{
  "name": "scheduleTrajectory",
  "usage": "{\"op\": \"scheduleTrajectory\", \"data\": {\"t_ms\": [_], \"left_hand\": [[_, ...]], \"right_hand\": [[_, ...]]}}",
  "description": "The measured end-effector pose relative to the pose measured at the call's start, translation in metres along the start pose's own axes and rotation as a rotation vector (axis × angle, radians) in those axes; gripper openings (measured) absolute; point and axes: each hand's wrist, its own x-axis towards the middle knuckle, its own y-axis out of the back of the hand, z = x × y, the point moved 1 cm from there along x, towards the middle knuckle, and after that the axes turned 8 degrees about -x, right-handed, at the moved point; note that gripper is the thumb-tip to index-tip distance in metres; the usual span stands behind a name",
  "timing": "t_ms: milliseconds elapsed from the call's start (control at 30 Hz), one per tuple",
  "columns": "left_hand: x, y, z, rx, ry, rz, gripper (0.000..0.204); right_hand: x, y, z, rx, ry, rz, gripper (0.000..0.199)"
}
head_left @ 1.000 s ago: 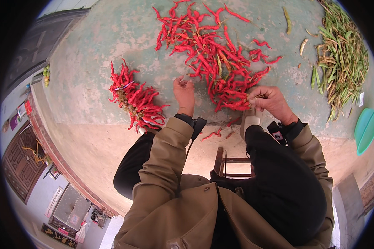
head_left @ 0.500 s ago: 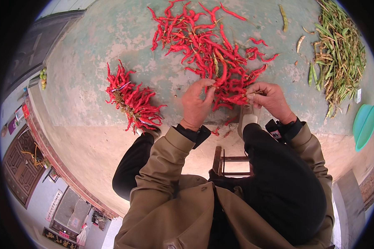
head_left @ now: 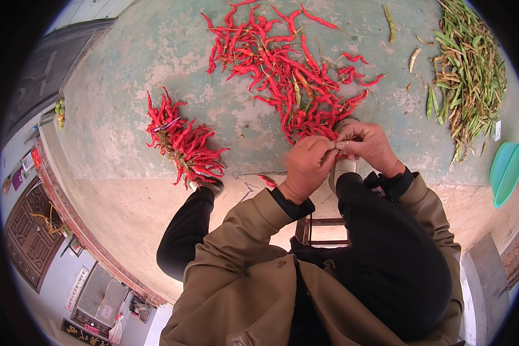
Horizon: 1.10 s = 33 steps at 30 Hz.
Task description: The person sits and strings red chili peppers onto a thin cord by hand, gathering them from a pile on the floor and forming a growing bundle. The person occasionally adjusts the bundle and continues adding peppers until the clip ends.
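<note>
A loose heap of red chili peppers (head_left: 294, 69) spreads across the worn green-grey floor and reaches down to my hands. My right hand (head_left: 372, 149) is closed in a pinch on the stems of a small bunch of chili peppers at the heap's near end. Beside it, my left hand (head_left: 309, 168) has thumb and fingers pressed together, its fingertips meeting those of the right. What the left fingers hold is too small to make out. To the left lies a tied bundle of chili peppers (head_left: 196, 144), stems gathered along its middle with light string around it.
A pile of green and dried bean pods (head_left: 473, 81) lies at the far right, above a turquoise plastic basin (head_left: 506, 175). One chili pepper (head_left: 267, 181) and a thin pale purple string (head_left: 249, 189) lie left of my left hand. A wooden stool (head_left: 323, 222) stands between my legs.
My left hand has moved right and nearer to me, from the heap's edge to my right fingertips. The right hand has shifted slightly. A thin string now shows on the floor at left.
</note>
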Motion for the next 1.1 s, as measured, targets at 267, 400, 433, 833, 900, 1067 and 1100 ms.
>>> {"op": "scheduleTrajectory", "data": {"t_ms": [267,400,433,833,900,1067,1100], "left_hand": [[-0.018,0.009,-0.030,-0.086,0.087,-0.059,0.011],[-0.008,0.024,-0.074,0.108,0.364,0.067,0.013],[-0.007,0.023,-0.083,0.130,0.494,0.063,0.014],[-0.018,0.062,-0.126,0.086,0.592,0.295,0.015],[-0.023,0.067,-0.114,-0.221,0.688,0.321,0.013],[-0.009,0.057,-0.064,-0.788,0.792,0.251,0.011],[-0.006,0.053,-0.054,-0.817,0.811,0.241,0.012]], "right_hand": [[-0.013,0.010,-0.005,-0.081,0.049,-0.049,0.006],[-0.021,0.032,-0.018,-0.108,0.104,0.095,0.005],[-0.022,0.035,-0.019,-0.099,0.097,0.107,0.006],[-0.019,0.037,-0.018,-0.092,0.088,0.120,0.004],[-0.016,0.033,-0.017,-0.079,0.075,0.108,0.004],[-0.005,0.020,-0.013,-0.043,0.083,0.073,0.006],[-0.003,0.017,-0.012,-0.033,0.089,0.063,0.006]]}}
